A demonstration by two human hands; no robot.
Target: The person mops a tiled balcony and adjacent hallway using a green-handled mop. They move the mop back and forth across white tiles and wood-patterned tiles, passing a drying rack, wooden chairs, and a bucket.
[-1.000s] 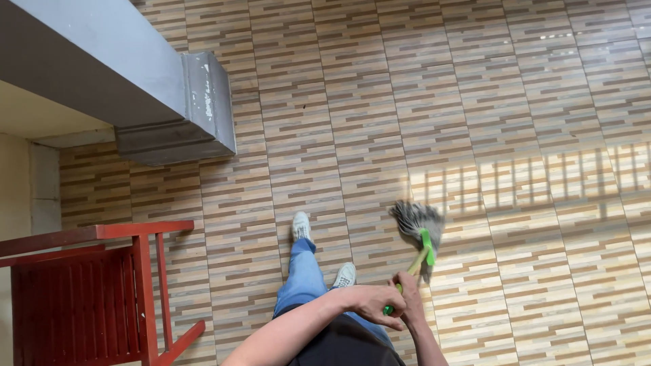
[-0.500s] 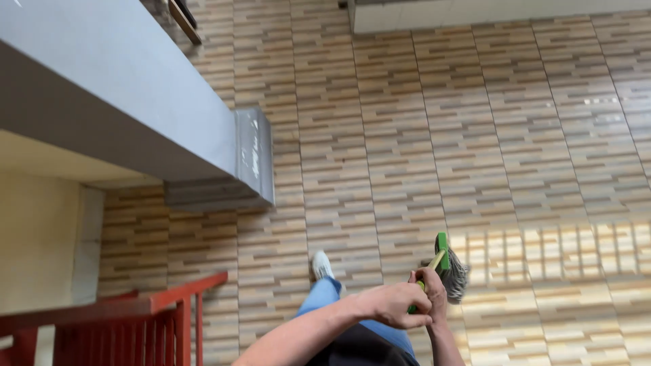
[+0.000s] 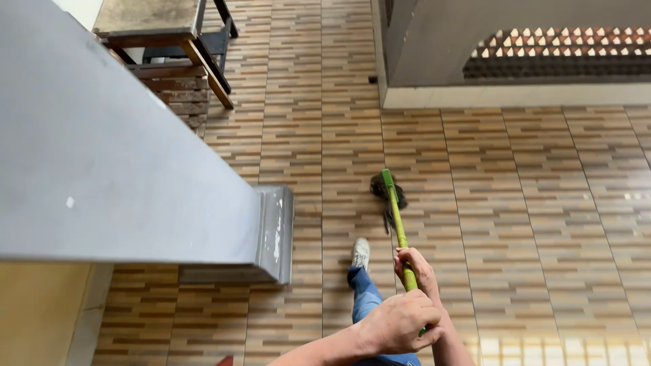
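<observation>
Both hands [image 3: 407,298] around green broom handle [image 3: 397,217]

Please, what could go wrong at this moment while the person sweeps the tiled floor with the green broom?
The broom head lies just ahead of the shoe, so a pull back might hit the foot or trip the person. The grey ledge has a corner close on the left; a sideways swing may knock the handle against it. Both hands, left hand and right hand, grip low, so control may be weak.
</observation>
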